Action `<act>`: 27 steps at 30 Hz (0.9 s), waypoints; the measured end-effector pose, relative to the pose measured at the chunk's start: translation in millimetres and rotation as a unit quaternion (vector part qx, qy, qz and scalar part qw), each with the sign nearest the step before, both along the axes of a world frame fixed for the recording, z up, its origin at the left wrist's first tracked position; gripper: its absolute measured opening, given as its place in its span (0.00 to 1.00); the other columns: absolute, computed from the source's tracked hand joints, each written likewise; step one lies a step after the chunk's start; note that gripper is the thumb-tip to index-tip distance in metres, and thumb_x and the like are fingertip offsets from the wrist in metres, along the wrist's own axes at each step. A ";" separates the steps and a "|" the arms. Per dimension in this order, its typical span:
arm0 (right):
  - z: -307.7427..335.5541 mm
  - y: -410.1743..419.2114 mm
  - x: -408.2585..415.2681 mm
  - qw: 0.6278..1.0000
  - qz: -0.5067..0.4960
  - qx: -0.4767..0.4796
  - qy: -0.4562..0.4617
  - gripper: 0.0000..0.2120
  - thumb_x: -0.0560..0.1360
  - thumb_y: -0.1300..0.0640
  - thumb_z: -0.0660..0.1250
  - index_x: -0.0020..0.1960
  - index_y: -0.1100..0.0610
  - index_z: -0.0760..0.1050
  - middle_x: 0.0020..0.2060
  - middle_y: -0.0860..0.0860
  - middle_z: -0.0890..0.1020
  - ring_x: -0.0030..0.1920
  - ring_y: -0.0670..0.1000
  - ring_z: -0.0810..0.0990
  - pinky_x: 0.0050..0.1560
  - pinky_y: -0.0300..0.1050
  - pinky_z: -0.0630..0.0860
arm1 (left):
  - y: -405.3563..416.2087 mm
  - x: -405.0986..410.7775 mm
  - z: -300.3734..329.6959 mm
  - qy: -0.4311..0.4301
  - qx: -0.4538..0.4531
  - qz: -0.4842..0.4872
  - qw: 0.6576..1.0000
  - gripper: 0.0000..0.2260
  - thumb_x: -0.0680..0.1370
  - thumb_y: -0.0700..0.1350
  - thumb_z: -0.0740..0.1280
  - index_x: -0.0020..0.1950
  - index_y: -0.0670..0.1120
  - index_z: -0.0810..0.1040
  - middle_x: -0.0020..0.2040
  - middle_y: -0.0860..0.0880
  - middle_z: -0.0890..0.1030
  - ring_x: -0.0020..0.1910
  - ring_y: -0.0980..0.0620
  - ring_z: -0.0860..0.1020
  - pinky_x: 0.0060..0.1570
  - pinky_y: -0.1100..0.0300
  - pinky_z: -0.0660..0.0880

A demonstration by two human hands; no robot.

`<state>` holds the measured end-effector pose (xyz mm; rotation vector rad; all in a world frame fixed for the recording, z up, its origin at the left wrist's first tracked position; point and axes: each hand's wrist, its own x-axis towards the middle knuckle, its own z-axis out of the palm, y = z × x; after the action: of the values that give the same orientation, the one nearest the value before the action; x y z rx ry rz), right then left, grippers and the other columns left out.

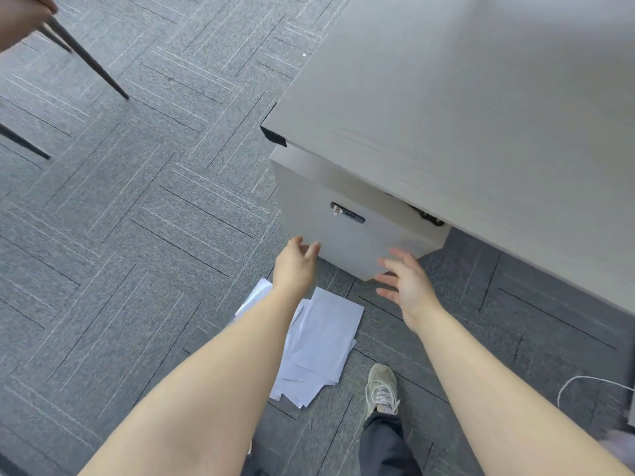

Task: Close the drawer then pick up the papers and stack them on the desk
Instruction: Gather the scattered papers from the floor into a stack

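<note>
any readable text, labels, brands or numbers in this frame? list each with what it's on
None can be read.
Lock plate on the drawer front: a faint marking beside the keyhole, too blurred to read.
Papers on the carpet: no print shows.
Shoe: no logo can be made out.

Under my feet the grey carpet-tile floor (pixel 130 214) looks like rough, ribbed woven cloth, wholly matt. The pale grey laminate desk top (pixel 464 80) above it is smooth with a dull satin sheen, and the white drawer front (pixel 343 231) has the same flat, smooth board finish. Its small lock plate (pixel 347 212) glints like polished metal. The loose white paper sheets (pixel 323 341) lie thin, matt and faintly creased. My beige lace-up shoe (pixel 380 386) seems soft fabric, my dark trouser leg (pixel 385 444) plain woven cloth.
</note>
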<state>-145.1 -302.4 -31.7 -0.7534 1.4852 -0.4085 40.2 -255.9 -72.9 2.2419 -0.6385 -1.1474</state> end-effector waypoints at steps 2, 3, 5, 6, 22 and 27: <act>-0.2 23.4 8.8 1.000 0.006 -0.013 0.022 0.18 0.77 0.57 0.63 0.67 0.50 0.70 0.63 0.54 0.78 0.55 0.54 0.78 0.55 0.53 0.76 | 46.6 21.1 -6.2 0.000 0.016 -0.010 1.000 0.23 0.79 0.54 0.59 0.70 0.43 0.71 0.65 0.43 0.78 0.65 0.43 0.75 0.62 0.52 0.68; -3.6 36.6 13.9 0.999 0.016 -0.012 0.034 0.18 0.77 0.56 0.63 0.67 0.50 0.71 0.63 0.54 0.78 0.55 0.55 0.79 0.54 0.53 0.76 | 70.4 32.6 -12.4 0.006 0.022 -0.010 1.000 0.22 0.79 0.55 0.58 0.67 0.43 0.73 0.63 0.42 0.80 0.63 0.42 0.76 0.60 0.51 0.69; -18.9 66.5 25.1 0.997 0.037 0.004 0.061 0.20 0.76 0.55 0.63 0.68 0.51 0.71 0.61 0.53 0.79 0.55 0.55 0.79 0.54 0.53 0.77 | 117.4 57.7 -31.2 0.012 0.042 -0.016 0.999 0.19 0.79 0.55 0.56 0.59 0.44 0.77 0.56 0.43 0.82 0.57 0.41 0.79 0.55 0.50 0.71; -30.4 82.4 30.7 0.996 0.046 0.018 0.075 0.20 0.76 0.56 0.63 0.68 0.52 0.71 0.60 0.53 0.79 0.53 0.55 0.79 0.52 0.52 0.77 | 139.1 70.6 -42.1 0.009 0.059 -0.022 0.998 0.18 0.79 0.54 0.56 0.54 0.44 0.78 0.52 0.43 0.82 0.55 0.41 0.80 0.52 0.50 0.72; -501.4 253.1 -12.6 0.950 0.080 0.084 0.289 0.30 0.66 0.47 0.71 0.63 0.60 0.71 0.60 0.58 0.80 0.57 0.61 0.80 0.58 0.56 0.76 | 266.5 155.0 -445.4 -0.092 0.203 -0.099 0.970 0.25 0.73 0.50 0.67 0.67 0.38 0.73 0.64 0.36 0.77 0.61 0.37 0.76 0.58 0.48 0.72; -586.5 245.2 -19.5 0.896 0.015 0.090 0.434 0.48 0.62 0.36 0.72 0.70 0.64 0.64 0.66 0.64 0.73 0.65 0.65 0.73 0.59 0.60 0.73 | 251.6 159.1 -542.4 -0.181 0.216 -0.105 0.954 0.35 0.70 0.58 0.70 0.70 0.40 0.66 0.69 0.35 0.67 0.67 0.34 0.67 0.63 0.40 0.68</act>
<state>-164.6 -57.2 -618.2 -0.8522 2.3031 0.1341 199.3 -4.3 -615.3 2.8574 -0.8525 -1.0592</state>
